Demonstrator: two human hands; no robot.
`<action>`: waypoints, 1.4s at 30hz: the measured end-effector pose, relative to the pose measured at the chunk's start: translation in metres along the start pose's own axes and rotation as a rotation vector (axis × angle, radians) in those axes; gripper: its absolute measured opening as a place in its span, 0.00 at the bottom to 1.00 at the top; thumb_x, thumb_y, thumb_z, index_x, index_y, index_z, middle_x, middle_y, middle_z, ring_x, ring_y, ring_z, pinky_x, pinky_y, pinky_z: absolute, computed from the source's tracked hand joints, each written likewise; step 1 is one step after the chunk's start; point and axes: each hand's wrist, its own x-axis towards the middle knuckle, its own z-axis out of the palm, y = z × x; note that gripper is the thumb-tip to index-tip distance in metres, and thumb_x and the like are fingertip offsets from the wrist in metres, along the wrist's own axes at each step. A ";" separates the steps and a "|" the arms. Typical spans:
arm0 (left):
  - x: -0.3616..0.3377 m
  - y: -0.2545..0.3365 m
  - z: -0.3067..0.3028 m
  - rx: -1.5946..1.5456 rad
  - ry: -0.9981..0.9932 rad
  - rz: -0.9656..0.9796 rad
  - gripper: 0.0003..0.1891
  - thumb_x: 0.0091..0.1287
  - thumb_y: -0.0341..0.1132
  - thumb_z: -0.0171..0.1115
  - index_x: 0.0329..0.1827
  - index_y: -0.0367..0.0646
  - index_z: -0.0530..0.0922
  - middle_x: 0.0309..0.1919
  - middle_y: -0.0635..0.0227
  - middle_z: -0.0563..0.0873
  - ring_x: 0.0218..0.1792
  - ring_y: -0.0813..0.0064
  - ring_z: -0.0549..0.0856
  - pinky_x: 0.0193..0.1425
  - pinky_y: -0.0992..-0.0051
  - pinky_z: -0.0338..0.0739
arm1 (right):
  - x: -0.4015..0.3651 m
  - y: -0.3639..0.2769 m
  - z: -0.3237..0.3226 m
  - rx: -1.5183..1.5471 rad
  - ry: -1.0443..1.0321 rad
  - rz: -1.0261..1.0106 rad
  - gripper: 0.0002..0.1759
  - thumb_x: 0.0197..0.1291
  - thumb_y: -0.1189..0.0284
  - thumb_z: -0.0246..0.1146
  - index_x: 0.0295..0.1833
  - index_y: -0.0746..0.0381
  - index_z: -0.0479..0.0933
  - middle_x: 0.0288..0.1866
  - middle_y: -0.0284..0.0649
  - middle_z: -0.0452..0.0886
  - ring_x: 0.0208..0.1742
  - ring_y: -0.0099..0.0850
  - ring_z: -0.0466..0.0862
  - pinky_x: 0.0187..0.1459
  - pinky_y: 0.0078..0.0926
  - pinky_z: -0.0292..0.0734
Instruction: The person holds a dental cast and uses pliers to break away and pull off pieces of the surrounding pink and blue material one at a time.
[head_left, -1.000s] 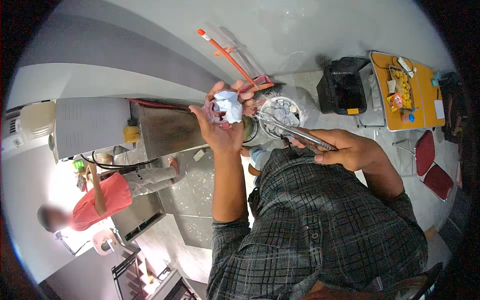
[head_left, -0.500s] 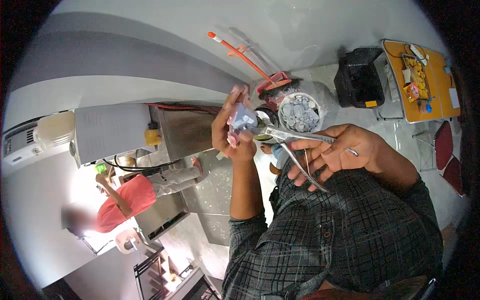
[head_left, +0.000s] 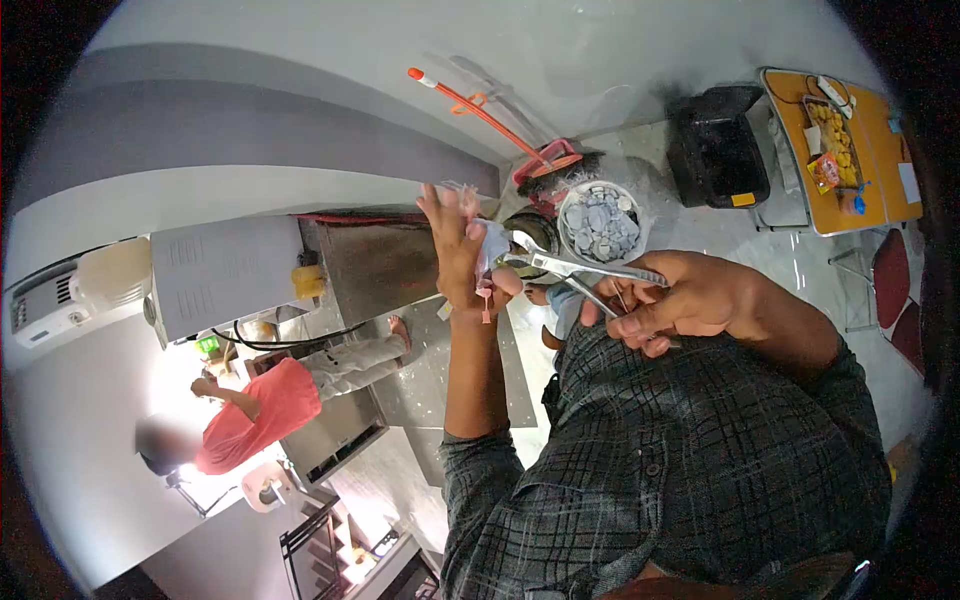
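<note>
My left hand [head_left: 457, 250] is raised in front of me with fingers spread, and a crumpled white wad [head_left: 492, 246] with pink bits rests against its palm. My right hand [head_left: 690, 297] grips a pair of metal tongs [head_left: 570, 270]. The tongs' tips touch the white wad at my left palm. My dark plaid shirt fills the lower part of the view.
A white bucket [head_left: 598, 222] of grey pieces stands on the floor beyond my hands, beside an orange-handled tool [head_left: 480, 110]. A black bin [head_left: 716, 148] and an orange table [head_left: 845, 150] lie at right. A person in a red shirt [head_left: 260, 410] works at a machine [head_left: 230, 275] at left.
My left hand turned edge-on and its fingers opened out. My right hand closed its grip on the tongs, and their tips stay at the wad.
</note>
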 end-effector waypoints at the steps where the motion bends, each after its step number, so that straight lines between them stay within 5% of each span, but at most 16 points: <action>1: 0.001 0.001 0.006 -0.120 0.070 -0.150 0.36 0.70 0.64 0.52 0.69 0.45 0.67 0.69 0.35 0.70 0.71 0.36 0.68 0.74 0.40 0.62 | 0.001 0.004 -0.003 -0.038 0.025 -0.011 0.19 0.65 0.80 0.63 0.60 0.69 0.71 0.37 0.36 0.73 0.31 0.21 0.70 0.29 0.19 0.66; 4: 0.011 -0.003 0.009 -0.066 -0.089 0.044 0.35 0.68 0.66 0.54 0.67 0.50 0.69 0.68 0.38 0.73 0.72 0.37 0.69 0.73 0.41 0.62 | -0.005 0.000 -0.003 -0.062 0.111 0.012 0.11 0.66 0.79 0.65 0.50 0.67 0.73 0.34 0.33 0.71 0.26 0.18 0.66 0.25 0.18 0.62; 8: 0.001 -0.012 0.017 -0.082 -0.193 -0.030 0.38 0.68 0.67 0.56 0.67 0.44 0.68 0.66 0.42 0.75 0.71 0.41 0.70 0.72 0.43 0.65 | 0.000 0.005 -0.008 -0.221 0.245 0.040 0.09 0.67 0.74 0.67 0.42 0.62 0.71 0.26 0.29 0.67 0.19 0.16 0.59 0.19 0.20 0.55; 9: 0.003 -0.015 0.021 -0.066 -0.204 -0.032 0.38 0.68 0.66 0.57 0.66 0.40 0.68 0.63 0.43 0.77 0.68 0.44 0.74 0.70 0.47 0.68 | -0.001 0.008 -0.010 -0.227 0.250 0.010 0.17 0.69 0.66 0.66 0.58 0.62 0.77 0.23 0.23 0.60 0.18 0.15 0.54 0.20 0.19 0.49; 10: 0.003 -0.016 0.023 -0.049 -0.217 -0.042 0.39 0.69 0.65 0.58 0.66 0.37 0.67 0.61 0.44 0.78 0.66 0.47 0.77 0.69 0.50 0.71 | -0.001 0.007 -0.012 -0.225 0.253 0.010 0.17 0.69 0.66 0.66 0.58 0.62 0.77 0.23 0.23 0.60 0.18 0.15 0.54 0.20 0.19 0.49; 13: -0.013 -0.015 0.040 -0.177 -0.056 -0.231 0.34 0.73 0.58 0.55 0.64 0.32 0.66 0.55 0.47 0.80 0.57 0.56 0.81 0.65 0.58 0.74 | -0.002 0.009 -0.021 -0.287 0.301 0.022 0.19 0.70 0.61 0.65 0.57 0.64 0.78 0.22 0.29 0.67 0.21 0.21 0.64 0.23 0.26 0.61; 15: -0.016 -0.007 0.050 -0.209 -0.041 -0.315 0.31 0.75 0.56 0.53 0.64 0.33 0.66 0.53 0.49 0.80 0.54 0.60 0.82 0.62 0.61 0.74 | 0.002 0.015 -0.028 -0.969 0.509 -0.212 0.23 0.69 0.57 0.64 0.56 0.67 0.77 0.27 0.42 0.79 0.30 0.33 0.78 0.35 0.38 0.74; 18: -0.003 0.010 0.051 -0.214 -0.052 -0.449 0.27 0.77 0.51 0.49 0.63 0.33 0.67 0.51 0.53 0.79 0.50 0.66 0.82 0.59 0.66 0.75 | -0.002 0.014 -0.029 -1.042 0.555 -0.189 0.22 0.70 0.58 0.63 0.53 0.69 0.76 0.37 0.53 0.84 0.45 0.46 0.85 0.49 0.44 0.76; 24: -0.003 0.012 0.050 -0.187 -0.070 -0.635 0.21 0.78 0.44 0.50 0.62 0.35 0.69 0.51 0.59 0.78 0.46 0.71 0.81 0.56 0.70 0.75 | -0.003 0.020 -0.032 -1.174 0.702 -0.204 0.19 0.70 0.61 0.62 0.47 0.69 0.76 0.37 0.55 0.83 0.45 0.55 0.84 0.47 0.48 0.76; 26: -0.008 0.009 0.052 -0.205 -0.042 -0.701 0.20 0.78 0.43 0.51 0.62 0.36 0.69 0.51 0.60 0.78 0.46 0.71 0.81 0.56 0.69 0.76 | -0.006 0.014 -0.027 -1.126 0.727 -0.176 0.19 0.69 0.60 0.62 0.46 0.68 0.76 0.36 0.55 0.83 0.44 0.55 0.84 0.46 0.47 0.76; 28: -0.007 0.009 0.056 -0.492 0.180 -0.992 0.18 0.77 0.40 0.53 0.62 0.37 0.70 0.50 0.61 0.78 0.47 0.71 0.81 0.55 0.69 0.77 | -0.004 0.014 -0.030 -1.083 0.747 -0.147 0.19 0.69 0.60 0.63 0.46 0.68 0.76 0.36 0.54 0.83 0.42 0.54 0.85 0.44 0.47 0.76; 30: -0.005 0.014 0.057 -0.604 0.206 -1.036 0.18 0.76 0.38 0.55 0.63 0.37 0.69 0.49 0.61 0.79 0.46 0.71 0.81 0.54 0.69 0.77 | 0.002 0.017 -0.039 -1.036 0.791 -0.466 0.19 0.67 0.60 0.65 0.44 0.67 0.76 0.33 0.52 0.82 0.38 0.49 0.85 0.41 0.44 0.77; 34: -0.001 0.039 0.072 -0.776 0.158 -0.954 0.22 0.73 0.33 0.59 0.67 0.37 0.67 0.49 0.61 0.80 0.48 0.70 0.83 0.54 0.69 0.80 | 0.027 -0.008 -0.031 -0.954 0.856 -0.574 0.21 0.55 0.64 0.77 0.44 0.64 0.76 0.32 0.39 0.81 0.32 0.28 0.81 0.37 0.29 0.75; 38: 0.011 0.059 0.075 -0.878 0.160 -0.984 0.26 0.71 0.27 0.60 0.71 0.36 0.65 0.54 0.57 0.80 0.51 0.67 0.83 0.54 0.71 0.80 | 0.041 -0.015 -0.028 -0.973 0.906 -0.604 0.25 0.50 0.64 0.80 0.46 0.65 0.76 0.33 0.40 0.82 0.31 0.31 0.82 0.36 0.32 0.76; 40: 0.008 0.058 0.069 -0.859 0.174 -0.968 0.26 0.70 0.26 0.61 0.70 0.36 0.66 0.53 0.58 0.80 0.50 0.69 0.82 0.52 0.72 0.79 | 0.049 -0.010 -0.034 -1.062 0.879 -0.831 0.25 0.50 0.65 0.79 0.45 0.66 0.75 0.32 0.43 0.82 0.29 0.35 0.81 0.33 0.35 0.75; 42: 0.004 0.061 0.064 -0.775 0.141 -0.959 0.27 0.69 0.25 0.62 0.70 0.35 0.66 0.54 0.60 0.79 0.50 0.72 0.82 0.52 0.74 0.79 | 0.046 -0.010 -0.035 -1.114 0.848 -0.766 0.23 0.51 0.67 0.78 0.44 0.67 0.75 0.31 0.45 0.81 0.28 0.37 0.81 0.32 0.36 0.74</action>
